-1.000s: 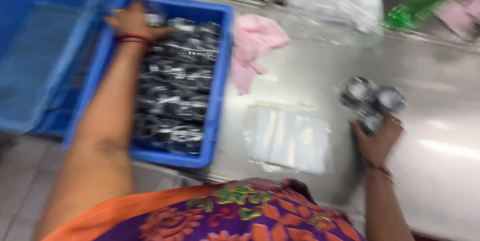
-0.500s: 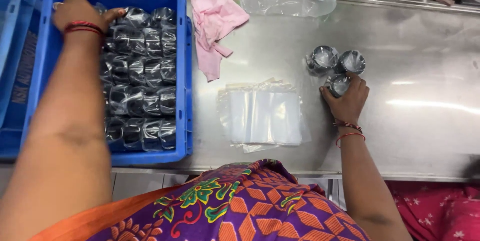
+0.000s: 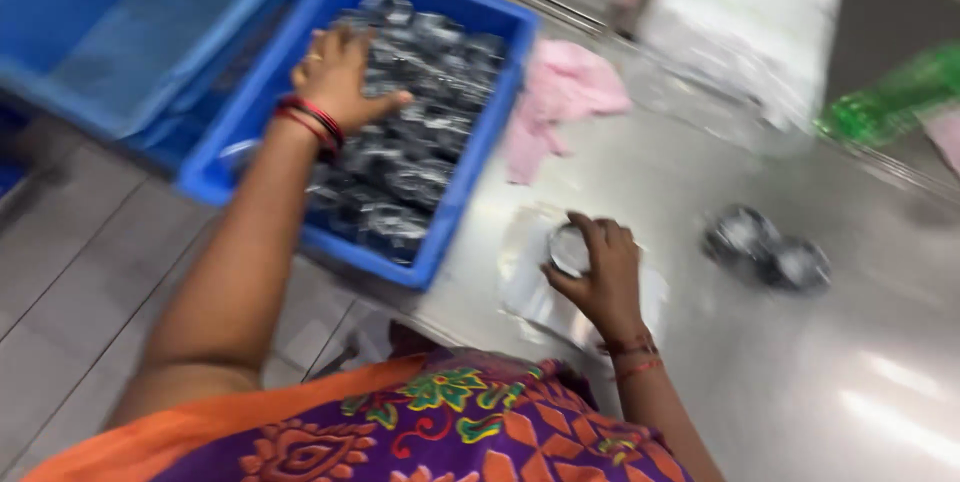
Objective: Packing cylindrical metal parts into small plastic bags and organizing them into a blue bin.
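Steel counter (image 3: 700, 182) runs under both hands. Blue crate (image 3: 478, 157) full of shiny wrapped cups sits under the left hand (image 3: 338, 77), which rests on the pile; can't tell if it's gripping one, too blurry. Stack of clear bags (image 3: 530, 287) lies under the right hand (image 3: 600, 272), which is clenched around a cup (image 3: 568, 250). Two more cups (image 3: 765, 247) sit well right of it.

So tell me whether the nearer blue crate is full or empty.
Nearly full: the blue crate holds shiny wrapped metal pieces across its floor, and the left hand rests on them.
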